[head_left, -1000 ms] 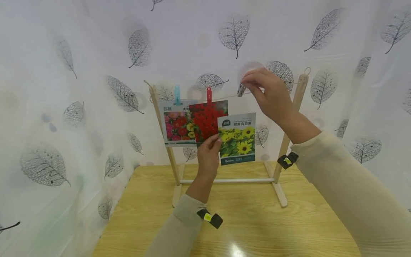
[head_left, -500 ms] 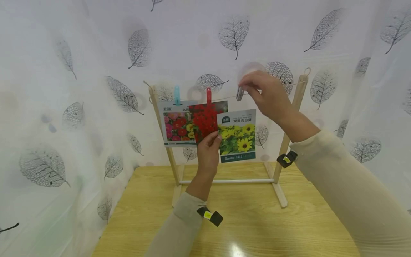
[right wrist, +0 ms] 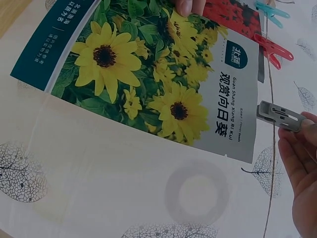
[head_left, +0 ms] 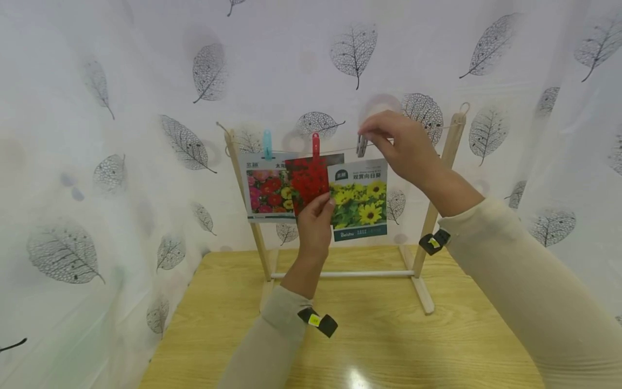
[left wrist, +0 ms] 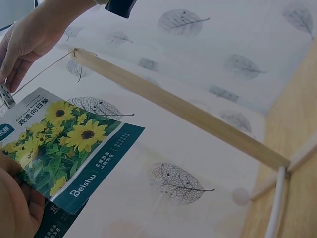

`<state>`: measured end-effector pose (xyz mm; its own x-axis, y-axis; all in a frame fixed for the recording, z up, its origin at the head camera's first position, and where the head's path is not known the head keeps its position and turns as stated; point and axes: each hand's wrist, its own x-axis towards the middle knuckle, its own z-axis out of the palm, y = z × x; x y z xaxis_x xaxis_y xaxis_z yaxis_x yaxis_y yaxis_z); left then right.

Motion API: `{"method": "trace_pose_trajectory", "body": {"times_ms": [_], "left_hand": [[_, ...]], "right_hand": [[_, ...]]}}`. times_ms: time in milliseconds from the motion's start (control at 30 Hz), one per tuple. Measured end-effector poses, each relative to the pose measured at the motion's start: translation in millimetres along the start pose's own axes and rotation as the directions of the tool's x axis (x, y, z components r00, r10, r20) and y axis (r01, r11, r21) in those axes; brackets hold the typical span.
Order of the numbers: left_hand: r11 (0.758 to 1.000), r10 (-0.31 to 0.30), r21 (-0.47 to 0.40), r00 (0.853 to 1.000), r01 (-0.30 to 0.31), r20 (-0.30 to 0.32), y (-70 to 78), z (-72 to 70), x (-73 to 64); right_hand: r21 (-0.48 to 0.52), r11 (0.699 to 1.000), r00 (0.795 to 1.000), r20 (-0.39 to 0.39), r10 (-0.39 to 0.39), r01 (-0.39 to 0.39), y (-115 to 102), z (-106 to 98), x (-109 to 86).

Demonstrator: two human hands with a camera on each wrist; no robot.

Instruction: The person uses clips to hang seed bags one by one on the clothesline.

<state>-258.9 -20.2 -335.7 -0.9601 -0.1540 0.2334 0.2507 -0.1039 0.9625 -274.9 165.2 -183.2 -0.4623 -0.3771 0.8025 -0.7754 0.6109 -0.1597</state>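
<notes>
My left hand point(head_left: 315, 224) pinches a seed packet with yellow sunflowers point(head_left: 358, 202) by its left edge, upright below the cord point(head_left: 340, 149). Above the packet, my right hand point(head_left: 405, 148) holds a grey clothespin point(right wrist: 281, 116) between thumb and fingers. The clothespin sits across the cord, its tip at the packet's top edge in the right wrist view; whether it bites the paper I cannot tell. Left of it, a red clothespin point(head_left: 316, 145) holds a packet with red flowers point(head_left: 306, 181), partly covered by the sunflower packet and my left hand. A blue clothespin point(head_left: 267, 145) holds a mixed-flower packet point(head_left: 269, 192).
The cord runs between two wooden posts point(head_left: 453, 143) of a stand with feet and a white crossbar point(head_left: 364, 274). It stands on a wood-grain table point(head_left: 369, 329). A leaf-print curtain point(head_left: 146, 162) hangs behind and at the sides.
The sunflower packet has risen slightly in my left hand, toward the cord. My right hand has come down a little with the grey clothespin, bringing it close to the packet's top edge.
</notes>
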Motion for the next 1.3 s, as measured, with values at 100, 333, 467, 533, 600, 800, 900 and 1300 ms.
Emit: {"method": "trace_pose_trajectory", "body": {"times_ms": [100, 333, 467, 533, 600, 800, 900, 1300], "left_hand": [[1.0, -0.002, 0.009, 1.0, 0.002, -0.005, 1.9, 0.6, 0.9], [1.0, 0.0, -0.003, 1.0, 0.0, -0.014, 4.1, 2.7, 3.8], [1.0, 0.006, -0.016, 1.0, -0.006, -0.01, 7.1, 4.0, 3.0], [1.0, 0.007, -0.022, 1.0, -0.007, -0.005, 8.6, 4.1, 2.2], [1.0, 0.008, -0.025, 1.0, -0.008, -0.001, 9.5, 4.0, 2.2], [0.999, 0.014, -0.03, 1.0, -0.014, -0.003, 8.7, 4.1, 4.4], [0.999, 0.013, -0.036, 1.0, -0.013, -0.001, 8.6, 4.5, 5.4], [0.998, 0.021, -0.052, 1.0, -0.021, -0.007, 10.4, 6.0, 5.4]], "right_hand": [[0.012, 1.0, 1.0, 0.006, 0.006, -0.006, -0.7, 0.4, -0.3], [-0.009, 1.0, 0.999, 0.032, 0.018, -0.018, -0.4, 1.0, -0.3], [-0.007, 1.0, 0.999, 0.043, 0.023, -0.023, -0.5, 1.1, -0.1], [-0.005, 1.0, 0.999, 0.047, 0.024, -0.024, -0.6, 1.2, -0.3], [-0.005, 1.0, 0.998, 0.052, 0.028, -0.028, -0.8, 1.5, -0.3], [-0.003, 0.999, 0.996, 0.072, 0.046, -0.046, -2.3, 1.4, -0.3], [0.002, 0.998, 0.995, 0.078, 0.055, -0.055, -2.2, 1.3, -0.4], [0.018, 0.997, 0.993, 0.092, 0.072, -0.074, -2.5, 2.4, -1.5]]}}
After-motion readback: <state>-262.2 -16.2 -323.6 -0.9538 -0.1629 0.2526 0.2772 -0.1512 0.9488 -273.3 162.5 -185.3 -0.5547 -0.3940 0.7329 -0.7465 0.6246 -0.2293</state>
